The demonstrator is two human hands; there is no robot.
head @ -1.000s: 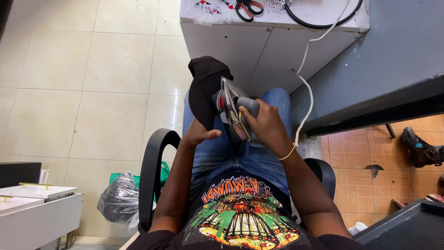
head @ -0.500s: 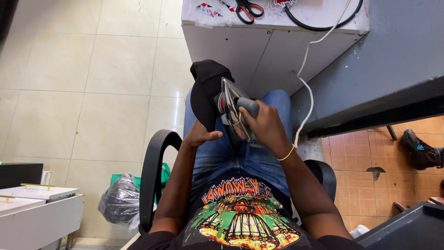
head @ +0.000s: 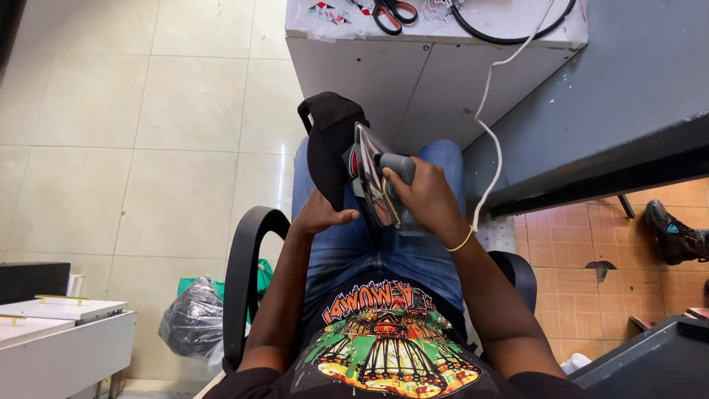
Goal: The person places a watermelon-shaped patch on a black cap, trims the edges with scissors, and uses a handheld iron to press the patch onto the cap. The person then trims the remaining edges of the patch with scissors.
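Here we sit in a chair with black armrests, looking down at our lap and blue jeans. Our right hand is closed around the grey handle of an iron, fingers wrapped fully round it, so the iron stands tilted on its side with its shiny plate facing left. That plate lies against a black cloth, which looks like a cap, though we cannot tell for sure. Our left hand has hold of the cloth's lower end, the thumb across its front and the fingers hidden behind it; the cloth stands upright above our left knee. A white cord runs from near the iron up to the white cabinet just ahead of our knees. On top of the cabinet lie scissors and a black cable. To our left, on the tiled floor, a black bag sits beside the chair.
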